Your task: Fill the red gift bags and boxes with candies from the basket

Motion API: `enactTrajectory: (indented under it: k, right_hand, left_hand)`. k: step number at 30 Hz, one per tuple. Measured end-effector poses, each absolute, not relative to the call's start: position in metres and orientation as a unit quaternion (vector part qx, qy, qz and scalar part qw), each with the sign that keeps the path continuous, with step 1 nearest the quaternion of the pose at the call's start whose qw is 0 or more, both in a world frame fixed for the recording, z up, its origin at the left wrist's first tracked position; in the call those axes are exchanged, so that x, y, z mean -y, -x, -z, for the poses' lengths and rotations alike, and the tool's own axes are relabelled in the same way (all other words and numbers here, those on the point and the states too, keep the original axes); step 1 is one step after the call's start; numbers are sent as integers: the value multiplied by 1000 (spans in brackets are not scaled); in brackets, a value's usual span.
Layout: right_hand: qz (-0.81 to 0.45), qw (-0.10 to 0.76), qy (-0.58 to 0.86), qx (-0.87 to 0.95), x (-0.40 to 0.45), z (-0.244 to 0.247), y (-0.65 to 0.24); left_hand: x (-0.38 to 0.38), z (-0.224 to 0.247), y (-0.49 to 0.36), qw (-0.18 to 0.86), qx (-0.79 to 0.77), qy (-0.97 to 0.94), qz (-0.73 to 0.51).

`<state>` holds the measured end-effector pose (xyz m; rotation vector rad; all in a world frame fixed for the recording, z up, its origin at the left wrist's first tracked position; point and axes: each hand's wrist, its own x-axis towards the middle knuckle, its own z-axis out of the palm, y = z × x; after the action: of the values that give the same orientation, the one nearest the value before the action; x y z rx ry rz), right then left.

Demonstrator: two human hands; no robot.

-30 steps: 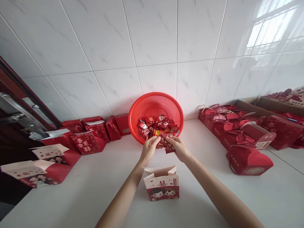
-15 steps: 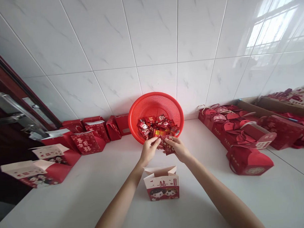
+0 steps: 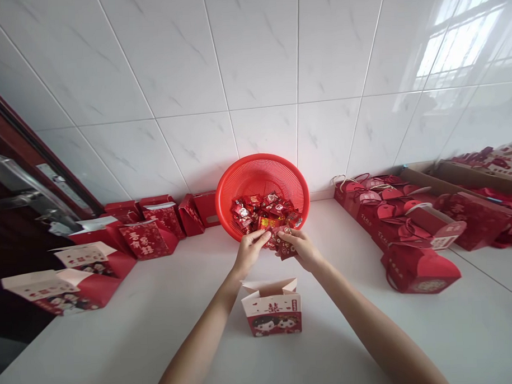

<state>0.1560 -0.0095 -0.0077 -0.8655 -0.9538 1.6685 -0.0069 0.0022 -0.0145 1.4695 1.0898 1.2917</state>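
Between both hands, at the near rim of a red plastic basket (image 3: 261, 165), are small red patterned candy packets (image 3: 286, 248). My left hand (image 3: 248, 254) pinches their left side between thumb and fingers. On the right side my right hand (image 3: 306, 252) grips them the same way, thumb on top. Whether there are two packets or more I cannot tell. More wrapped candies (image 3: 265, 208), mostly red, lie in the basket, which is tilted toward me. Below my hands a small red and white gift box (image 3: 274, 317) with two cartoon figures stands upright, its top flaps open.
Several red gift boxes (image 3: 148, 239) stand at the left, some with open flaps. At the right are closed red boxes (image 3: 424, 269) with handles, beside cardboard cartons (image 3: 423, 172) of red items. A tiled wall (image 3: 263, 57) rises behind the white table (image 3: 180, 306); a door handle (image 3: 21, 197) is far left.
My hands have shifted very slightly, with the packets still between them. The basket and boxes stand where they were.
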Motion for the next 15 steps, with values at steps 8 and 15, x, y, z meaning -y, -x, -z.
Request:
enactTrajectory:
  k: [8, 15]
  right_hand:
    - [-690, 511, 361, 363, 8, 5, -155]
    - [-680, 507, 388, 360, 6, 7, -158]
  left_hand:
    - [-4, 19, 3, 500, -424, -530, -537]
    - [-9, 13, 12, 447, -465, -526, -555]
